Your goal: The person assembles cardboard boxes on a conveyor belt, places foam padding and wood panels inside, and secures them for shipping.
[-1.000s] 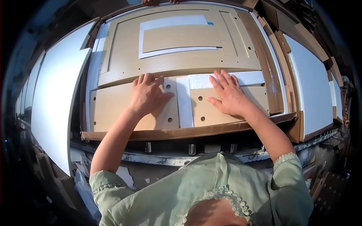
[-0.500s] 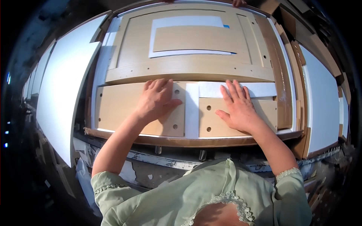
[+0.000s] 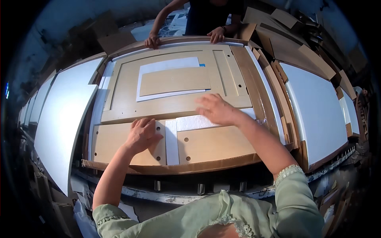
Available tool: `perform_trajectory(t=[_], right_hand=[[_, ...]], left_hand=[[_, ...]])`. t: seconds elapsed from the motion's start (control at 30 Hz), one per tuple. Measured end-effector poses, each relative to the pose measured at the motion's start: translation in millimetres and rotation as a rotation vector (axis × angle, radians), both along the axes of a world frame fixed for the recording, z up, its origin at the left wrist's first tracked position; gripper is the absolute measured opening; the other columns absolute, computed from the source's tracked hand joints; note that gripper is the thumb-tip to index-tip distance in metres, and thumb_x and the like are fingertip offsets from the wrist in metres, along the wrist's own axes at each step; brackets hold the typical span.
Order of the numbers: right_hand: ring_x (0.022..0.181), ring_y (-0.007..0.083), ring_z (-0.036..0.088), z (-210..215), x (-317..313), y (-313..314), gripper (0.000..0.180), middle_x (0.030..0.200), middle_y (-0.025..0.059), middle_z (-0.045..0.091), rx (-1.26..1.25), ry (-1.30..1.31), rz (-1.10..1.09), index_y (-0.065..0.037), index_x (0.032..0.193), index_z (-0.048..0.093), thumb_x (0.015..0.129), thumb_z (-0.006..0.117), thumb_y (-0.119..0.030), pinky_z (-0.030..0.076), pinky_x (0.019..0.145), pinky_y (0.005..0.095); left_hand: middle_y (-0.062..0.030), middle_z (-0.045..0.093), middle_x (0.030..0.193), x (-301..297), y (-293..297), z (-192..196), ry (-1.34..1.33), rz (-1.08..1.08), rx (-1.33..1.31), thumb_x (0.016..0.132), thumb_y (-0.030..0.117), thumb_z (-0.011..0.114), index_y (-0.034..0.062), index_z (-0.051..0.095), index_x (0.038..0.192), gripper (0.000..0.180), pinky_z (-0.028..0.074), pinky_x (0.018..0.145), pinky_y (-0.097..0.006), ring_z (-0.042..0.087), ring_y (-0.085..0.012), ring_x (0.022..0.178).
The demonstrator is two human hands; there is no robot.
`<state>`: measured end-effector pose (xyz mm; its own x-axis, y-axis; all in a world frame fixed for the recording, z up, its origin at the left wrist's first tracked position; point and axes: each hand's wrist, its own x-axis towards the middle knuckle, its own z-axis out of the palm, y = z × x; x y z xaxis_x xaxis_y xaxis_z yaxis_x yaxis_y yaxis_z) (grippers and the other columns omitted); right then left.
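Observation:
An open cardboard carton (image 3: pixel 190 168) holds pale wood-coloured panels. My left hand (image 3: pixel 143 135) lies on the near left board (image 3: pixel 113 142), fingers at its far edge and thumb out to the side. My right hand (image 3: pixel 216 110), slightly blurred, hovers with fingers apart by the white foam strip (image 3: pixel 194 122) behind the near right board (image 3: pixel 218 143). Another foam strip (image 3: pixel 171 143) separates the two holed boards. Beyond them lies a large framed panel (image 3: pixel 119 108), with a thin board (image 3: pixel 174 81) on a white sheet (image 3: pixel 170 63) on top.
Across the carton, a co-worker in dark clothing (image 3: pixel 208 18) rests both hands on its far rim. White foam sheets in opened cartons stand left (image 3: pixel 59 119) and right (image 3: pixel 313 115). A worn metal conveyor rail (image 3: pixel 178 197) runs along the near side.
My right hand has lifted off the near right board and moved farther away. My left hand stays on its board. The view has tilted up, bringing the co-worker's torso and arms into sight.

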<state>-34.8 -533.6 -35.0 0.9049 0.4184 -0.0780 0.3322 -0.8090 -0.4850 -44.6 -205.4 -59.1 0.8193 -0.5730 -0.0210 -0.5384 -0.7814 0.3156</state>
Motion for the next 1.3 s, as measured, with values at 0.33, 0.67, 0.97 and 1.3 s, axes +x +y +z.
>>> perform_trajectory(t=[0.33, 0.67, 0.97, 1.3], right_hand=[[0.074, 0.0223, 0.066, 79.5, 75.7, -96.4, 0.093, 0.149, 0.0217, 0.022, 1.018, 0.379, -0.351, -0.029, 0.148, -0.006, 0.082, 0.051, 0.001, 0.052, 0.06, 0.0272], [0.132, 0.0299, 0.032, -35.5, -22.5, -180.9, 0.047, 0.141, 0.0148, 0.039, -0.233, -0.135, -0.47, -0.006, 0.134, 0.042, 0.09, 0.05, -0.021, 0.029, 0.108, 0.0429], [0.131, 0.0316, 0.032, -78.3, -62.8, -177.7, 0.04, 0.138, 0.0131, 0.041, -0.322, -0.473, -0.382, -0.009, 0.132, 0.045, 0.094, 0.043, -0.021, 0.026, 0.108, 0.0444], [0.133, 0.0314, 0.029, -85.7, -58.5, -180.0, 0.04, 0.141, 0.0128, 0.038, -0.3, -0.47, -0.337, -0.009, 0.134, 0.044, 0.096, 0.039, -0.021, 0.024, 0.109, 0.0433]], left_hand=[[-0.0167, 0.054, 0.125, 2.7, 39.2, -22.3, -0.183, 0.191, -0.246, 0.077, 0.028, 0.073, 0.0038, 0.051, 0.126, 0.059, 0.032, 0.105, -0.043, 0.044, -0.0327, 0.124], [-0.0145, 0.014, 0.154, 19.2, 277.4, -19.7, -0.173, 1.403, 0.399, 0.064, 0.018, 0.067, 0.0239, 0.017, 0.148, 0.098, 0.024, 0.108, -0.05, 0.018, -0.0329, 0.14], [-0.0162, 0.057, 0.12, 2.4, 311.8, -26.2, -0.248, 1.034, 0.334, 0.07, 0.03, 0.068, 0.0051, 0.059, 0.113, 0.05, 0.041, 0.095, -0.04, 0.048, -0.0359, 0.111], [-0.0095, 0.063, 0.106, -33.4, 320.7, -17.2, -0.266, 1.087, 0.795, 0.091, 0.017, 0.046, 0.0087, 0.055, 0.118, 0.03, 0.043, 0.088, -0.038, 0.058, -0.0252, 0.102]])
